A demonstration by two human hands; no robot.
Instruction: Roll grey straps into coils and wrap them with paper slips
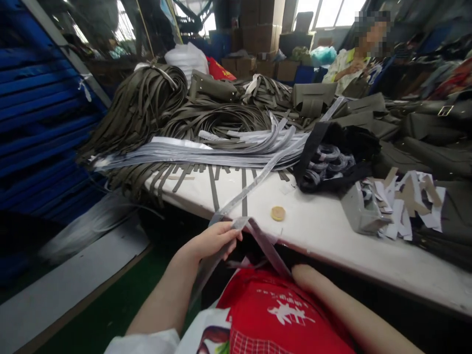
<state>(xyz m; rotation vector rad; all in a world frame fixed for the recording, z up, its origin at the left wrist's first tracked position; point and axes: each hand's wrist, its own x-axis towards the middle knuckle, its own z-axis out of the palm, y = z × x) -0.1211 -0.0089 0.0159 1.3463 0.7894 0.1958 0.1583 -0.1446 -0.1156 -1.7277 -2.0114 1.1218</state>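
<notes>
My left hand (221, 238) is closed around a pale grey strap (254, 184) at the table's front edge, fingers pinched together. One stretch of the strap runs from the hand up across the tabletop towards the bundle of grey straps (221, 156). Beyond my fingers a darker, folded stretch slants down to the right, towards my right hand (303, 275). Only the wrist and back of that hand show, low by the table edge; its fingers are hidden, so I cannot tell what they hold. Two thin dark strips (244, 191) lie on the table near my left hand.
A yellow round disc (278, 213) lies on the white table (317, 228). Dark green strap bundles (143, 98) are heaped behind. A black bag (317, 147) with coiled pieces and a grey bin (363, 209) of scraps stand right. A person (346, 69) works at the back.
</notes>
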